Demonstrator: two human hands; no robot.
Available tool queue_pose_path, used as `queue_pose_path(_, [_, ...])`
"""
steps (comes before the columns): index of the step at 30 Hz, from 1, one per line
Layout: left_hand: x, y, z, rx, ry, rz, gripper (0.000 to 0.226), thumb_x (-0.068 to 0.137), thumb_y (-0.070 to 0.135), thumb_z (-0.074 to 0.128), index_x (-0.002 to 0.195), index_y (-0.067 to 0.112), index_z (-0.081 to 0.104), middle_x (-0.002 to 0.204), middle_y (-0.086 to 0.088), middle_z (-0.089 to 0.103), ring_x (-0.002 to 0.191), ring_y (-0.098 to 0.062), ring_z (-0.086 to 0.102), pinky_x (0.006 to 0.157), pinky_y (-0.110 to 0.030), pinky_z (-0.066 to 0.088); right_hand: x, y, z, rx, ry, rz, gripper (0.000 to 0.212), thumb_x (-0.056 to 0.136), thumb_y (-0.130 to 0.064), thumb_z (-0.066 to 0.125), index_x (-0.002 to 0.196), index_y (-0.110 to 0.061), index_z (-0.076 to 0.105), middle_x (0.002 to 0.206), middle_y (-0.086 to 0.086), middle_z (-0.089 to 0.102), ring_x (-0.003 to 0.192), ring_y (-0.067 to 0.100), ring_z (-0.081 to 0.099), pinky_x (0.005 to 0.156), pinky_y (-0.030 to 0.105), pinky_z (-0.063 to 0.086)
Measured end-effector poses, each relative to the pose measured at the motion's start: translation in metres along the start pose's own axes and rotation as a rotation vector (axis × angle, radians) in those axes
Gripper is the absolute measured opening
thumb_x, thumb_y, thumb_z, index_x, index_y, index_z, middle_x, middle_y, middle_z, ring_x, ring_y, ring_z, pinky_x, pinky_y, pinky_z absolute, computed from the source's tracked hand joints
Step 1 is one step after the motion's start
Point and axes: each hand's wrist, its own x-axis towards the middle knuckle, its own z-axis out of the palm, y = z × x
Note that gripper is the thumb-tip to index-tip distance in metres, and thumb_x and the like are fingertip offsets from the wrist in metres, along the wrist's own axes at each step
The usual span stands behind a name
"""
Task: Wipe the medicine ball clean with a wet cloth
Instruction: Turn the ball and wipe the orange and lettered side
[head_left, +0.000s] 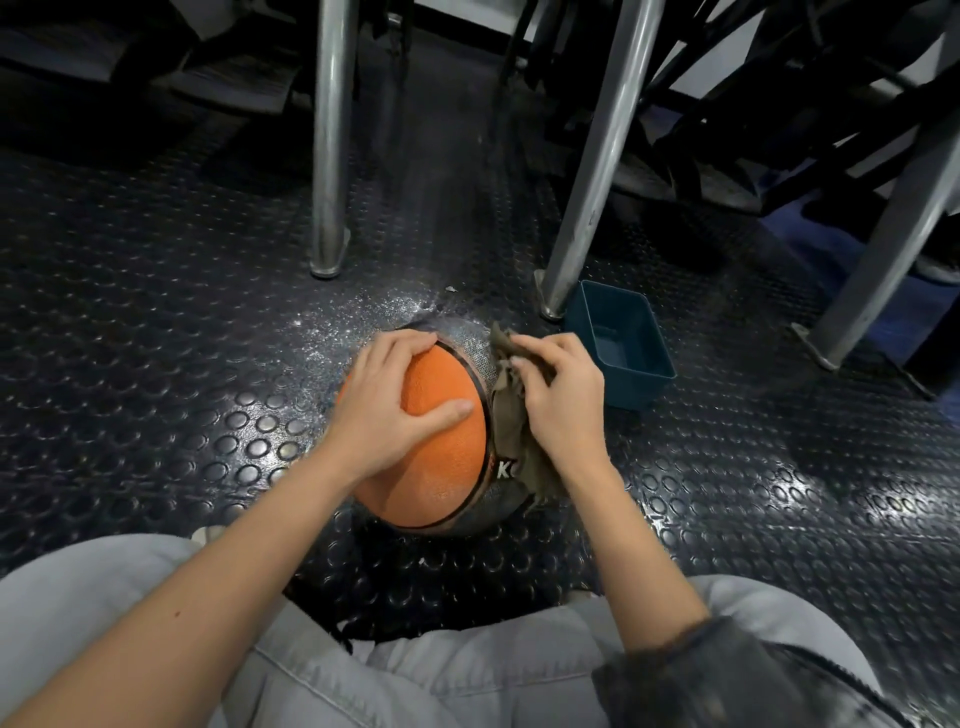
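Note:
An orange and grey medicine ball (441, 467) with black seams sits on the studded rubber floor in front of my knees. My left hand (384, 400) lies spread over its orange top left side, thumb pressed across the panel. My right hand (558, 400) grips a crumpled olive-brown cloth (511, 421) and holds it against the ball's grey right side. The cloth hangs down over the white lettering and hides part of that side.
A teal plastic tub (623, 353) stands on the floor just right of the ball. Metal frame legs (330, 156) (597, 156) rise behind the ball, with another at the right. A wet patch (363, 312) glistens on the floor behind the ball.

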Motion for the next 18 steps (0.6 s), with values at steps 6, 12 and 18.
queue_pose_path(6, [-0.008,0.017,0.010,0.008,0.031,-0.078,0.079,0.073,0.061,0.046,0.144,0.030,0.033,0.148,0.016,0.029,0.140,-0.006,0.016,0.117,-0.041,0.005,-0.041,-0.002,-0.005,-0.019,-0.005,-0.075,0.021,0.087,-0.004,0.061,0.104,-0.010,0.070,0.095,0.002,0.062,0.093,0.016,0.058,0.087,0.021,0.043])
queue_pose_path(12, [-0.010,0.009,0.008,0.042,-0.027,-0.003,0.083,0.067,0.073,0.029,0.142,0.036,0.031,0.137,0.029,0.020,0.141,-0.008,0.011,0.115,-0.036,0.000,-0.050,-0.004,0.000,-0.068,0.035,-0.151,0.020,0.081,-0.003,0.061,0.097,-0.008,0.072,0.087,0.004,0.061,0.083,0.014,0.053,0.083,0.003,0.032])
queue_pose_path(18, [-0.014,0.009,0.010,0.077,-0.025,-0.026,0.072,0.078,0.061,0.037,0.144,0.035,0.028,0.151,0.018,0.023,0.142,-0.006,0.007,0.113,-0.029,-0.006,-0.007,-0.014,0.003,-0.105,-0.066,-0.087,0.021,0.087,-0.002,0.060,0.101,-0.012,0.072,0.095,0.006,0.064,0.093,0.024,0.058,0.086,0.024,0.042])
